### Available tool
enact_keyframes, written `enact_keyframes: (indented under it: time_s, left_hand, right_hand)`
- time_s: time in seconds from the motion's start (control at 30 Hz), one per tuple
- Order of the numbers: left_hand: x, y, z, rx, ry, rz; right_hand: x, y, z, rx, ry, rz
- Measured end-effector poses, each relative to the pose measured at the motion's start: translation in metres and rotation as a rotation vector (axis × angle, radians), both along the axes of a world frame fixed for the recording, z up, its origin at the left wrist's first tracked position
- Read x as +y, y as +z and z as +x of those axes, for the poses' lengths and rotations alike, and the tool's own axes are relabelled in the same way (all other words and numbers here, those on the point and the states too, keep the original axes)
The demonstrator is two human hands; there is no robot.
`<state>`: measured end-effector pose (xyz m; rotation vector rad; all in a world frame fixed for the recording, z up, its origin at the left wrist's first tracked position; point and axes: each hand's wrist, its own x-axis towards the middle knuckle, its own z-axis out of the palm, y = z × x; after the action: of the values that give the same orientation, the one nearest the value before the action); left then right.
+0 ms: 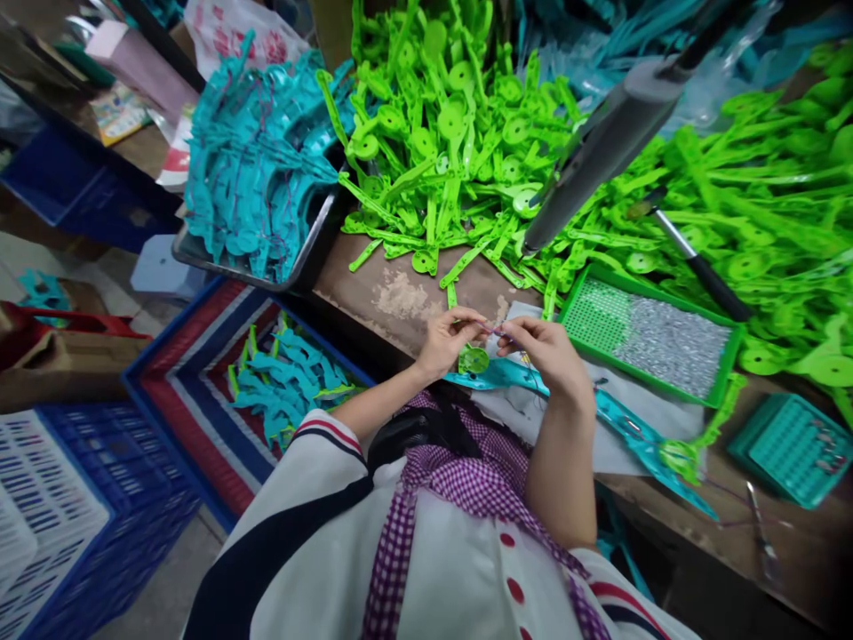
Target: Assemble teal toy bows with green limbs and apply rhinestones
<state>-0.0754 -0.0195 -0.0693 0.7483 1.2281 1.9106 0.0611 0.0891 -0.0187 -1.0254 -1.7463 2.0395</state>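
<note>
My left hand (445, 345) pinches a thin purplish wire (493, 330) between thumb and fingertips. My right hand (552, 353) is closed on the same wire a short way to the right, so the fingertips almost meet. Below them a long turquoise plastic part (494, 375) lies across the table edge, partly covered by my right wrist. Its right portion (632, 430) continues past that wrist. A lime-green arm with a round disc (474, 360) sits beside my left fingertips, and another green arm (681, 458) is at the part's right end. The wire's ends are too fine to trace.
A grey hanging electric screwdriver (600, 151) slants over piled green arms (426, 116). Nearby are a green tray of small screws (680, 342), a brush (699, 267), a teal box (790, 444) and tweezers (760, 524). Turquoise parts (257, 169) fill a black tray at left.
</note>
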Motion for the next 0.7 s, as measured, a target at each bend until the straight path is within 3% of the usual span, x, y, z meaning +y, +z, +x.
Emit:
enact_keyframes:
  time_s: [0.1,0.2,0.27,0.37,0.47,0.57,0.7]
  left_hand:
    - [0.001,0.001,0.006,-0.238,-0.079,-0.052]
    - [0.002,0.005,0.005,-0.308,-0.027,-0.081]
    - [0.002,0.007,0.005,-0.335,0.04,-0.109]
    - [0.003,0.008,0.008,-0.351,0.136,-0.175]
    - [0.004,0.009,0.012,-0.348,0.149,-0.224]
    - [0.001,0.012,0.015,-0.34,0.121,-0.245]
    - [-0.012,0.018,0.023,-0.219,-0.008,-0.282]
  right_hand:
    - [-0.001,-0.001,-0.003,0.018,0.008,0.06]
    - [-0.008,-0.007,0.002,-0.056,0.041,0.165]
    - [-0.019,-0.015,0.007,-0.142,-0.03,0.358]
    - [-0.038,-0.026,0.015,-0.167,-0.228,0.761]
    - [-0.047,-0.022,0.024,-0.112,-0.332,0.977]
    - [-0.041,-0.008,0.027,-0.064,-0.379,0.99]
    - [-0.032,0.005,0.01,0.01,-0.056,0.894]
